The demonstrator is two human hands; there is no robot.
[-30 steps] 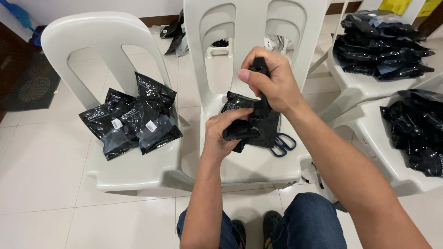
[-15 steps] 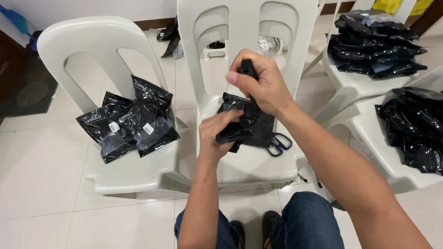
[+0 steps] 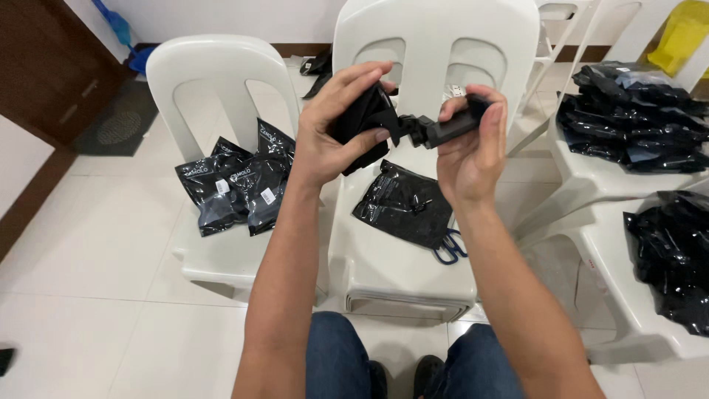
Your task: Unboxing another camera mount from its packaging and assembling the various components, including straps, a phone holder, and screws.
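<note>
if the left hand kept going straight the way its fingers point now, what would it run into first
The left hand points its fingers to the right, across the black gadget it holds. First in that line would likely be the right hand gripping the gadget's other end, though depth between them is hard to judge.

Head view, looking down. The left hand and the right hand are raised side by side above the middle white chair, each closed on one end of a black jointed device. On that chair's seat lies a flat black pouch, with blue-handled scissors partly showing at its lower right edge. The left white chair carries a small heap of black labelled packets. Chairs at the right hold piles of black bags. Blue-trousered knees show below.
</note>
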